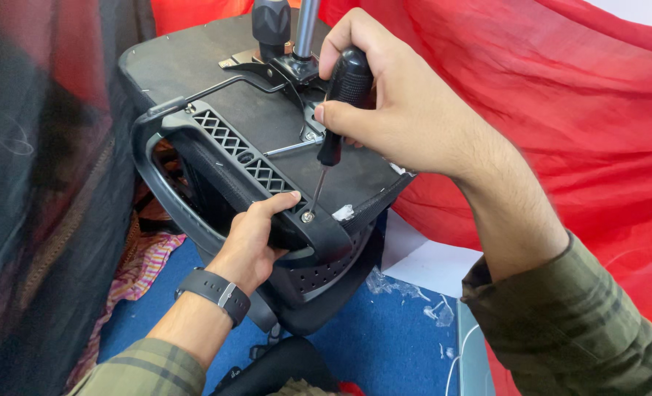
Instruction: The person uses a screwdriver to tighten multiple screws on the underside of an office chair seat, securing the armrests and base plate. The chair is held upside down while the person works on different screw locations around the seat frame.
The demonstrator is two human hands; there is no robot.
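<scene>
An upturned black office chair seat (216, 95) fills the middle, its underside facing me. My right hand (392, 103) grips the black handle of a screwdriver (341, 95); its thin shaft runs down to a silver screw (308, 216) in the black armrest bracket (245, 158). My left hand (256, 238), with a dark watch on the wrist, clasps the lower edge of that bracket beside the screw. The curved armrest loop (154, 172) hangs off the seat's left side.
A chrome gas-lift column (305, 26) and a black lever knob (271, 22) rise from the seat's mechanism plate. Red cloth (561, 125) drapes on the right, dark fabric (40, 183) on the left. Blue floor (385, 337) with white paper and plastic scraps lies below.
</scene>
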